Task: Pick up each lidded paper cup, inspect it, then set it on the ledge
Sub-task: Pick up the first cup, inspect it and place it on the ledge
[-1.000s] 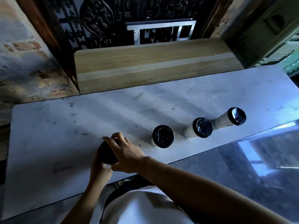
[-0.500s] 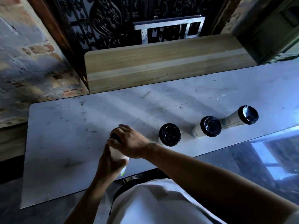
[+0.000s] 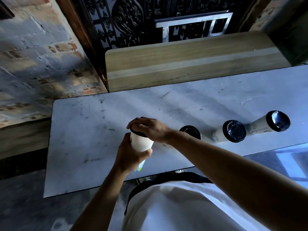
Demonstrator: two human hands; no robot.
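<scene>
Left hand (image 3: 129,155) wraps white body of paper cup (image 3: 140,143), fingers clamped round it, thumb across front. Cup tilted, raised above pale tabletop (image 3: 86,139), black lid away from person. Right hand (image 3: 148,129) lies over lid, fingers curled on its rim. Three more lidded cups (image 3: 234,131) stand in row to right on tabletop, apart from one another. Wooden ledge (image 3: 183,64) beyond tabletop's far edge.
</scene>
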